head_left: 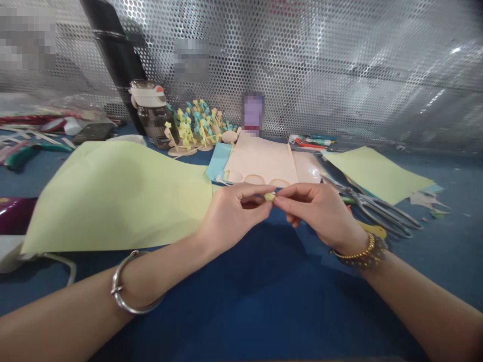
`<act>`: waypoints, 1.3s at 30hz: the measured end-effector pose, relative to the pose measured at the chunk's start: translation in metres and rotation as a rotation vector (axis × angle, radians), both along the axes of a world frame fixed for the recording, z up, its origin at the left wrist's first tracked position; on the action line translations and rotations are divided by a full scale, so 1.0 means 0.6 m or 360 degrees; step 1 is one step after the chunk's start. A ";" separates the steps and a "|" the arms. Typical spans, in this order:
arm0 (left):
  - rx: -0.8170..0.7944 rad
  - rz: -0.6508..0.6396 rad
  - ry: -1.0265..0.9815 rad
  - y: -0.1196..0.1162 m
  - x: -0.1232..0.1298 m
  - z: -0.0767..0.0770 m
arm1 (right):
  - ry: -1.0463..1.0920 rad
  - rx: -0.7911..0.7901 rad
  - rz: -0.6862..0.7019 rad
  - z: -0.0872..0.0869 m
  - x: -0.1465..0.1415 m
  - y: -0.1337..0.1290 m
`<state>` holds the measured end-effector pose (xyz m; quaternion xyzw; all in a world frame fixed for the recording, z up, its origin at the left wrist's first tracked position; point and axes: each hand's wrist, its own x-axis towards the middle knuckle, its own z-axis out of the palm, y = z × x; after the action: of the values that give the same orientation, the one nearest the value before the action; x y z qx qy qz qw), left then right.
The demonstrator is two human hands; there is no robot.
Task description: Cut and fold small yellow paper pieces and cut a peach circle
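Between the fingertips of both hands is a small yellow piece [269,196], apparently folded paper, mostly covered by fingers. My left hand [232,213] pinches its left side between thumb and forefinger. From the other side, the thumb and forefinger of my right hand [324,213] are closed on its right edge. Both hands are raised over the front of the blue table [245,311]. Left of my left hand spreads a large pale green paper sheet [124,201], curling upward. Pale pink paper [264,158] with cut-out shapes along its near edge lies just beyond my fingers.
Scissors [381,208] lie beside my right hand, near green sheets [381,171] and paper scraps [428,201]. At the back stand a drink bottle [153,118] and a cluster of small paper stars [198,125]. Teal-handled pliers [26,156] are far left; a perforated metal panel [302,65] rises behind.
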<state>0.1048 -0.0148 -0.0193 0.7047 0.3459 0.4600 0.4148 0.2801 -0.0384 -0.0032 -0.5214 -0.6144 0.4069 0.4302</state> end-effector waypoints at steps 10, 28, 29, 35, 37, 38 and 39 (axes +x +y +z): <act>0.0000 -0.0008 0.0045 0.001 -0.001 0.000 | -0.0042 0.0007 -0.0023 0.000 0.000 -0.001; 0.0038 -0.0006 0.0126 0.001 -0.003 0.003 | -0.0071 -0.0034 0.0003 0.005 0.003 0.000; 0.0037 -0.0004 0.0127 0.001 -0.003 0.004 | -0.0072 -0.0034 0.0005 0.005 0.003 0.000; 0.0045 0.0008 0.0124 0.000 -0.003 0.007 | -0.0071 -0.0017 0.0013 0.006 0.004 -0.001; 0.0048 0.0011 0.0121 0.000 -0.003 0.006 | -0.0074 -0.0018 0.0009 0.005 0.004 0.000; 0.0048 0.0012 0.0119 0.001 -0.003 0.005 | -0.0074 -0.0014 0.0008 0.005 0.004 0.000; 0.0048 0.0014 0.0115 0.001 -0.003 0.005 | -0.0075 -0.0007 0.0009 0.005 0.004 -0.001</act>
<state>0.1030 -0.0143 -0.0163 0.7256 0.3568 0.4412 0.3893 0.2825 -0.0387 -0.0001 -0.5300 -0.6250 0.3972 0.4131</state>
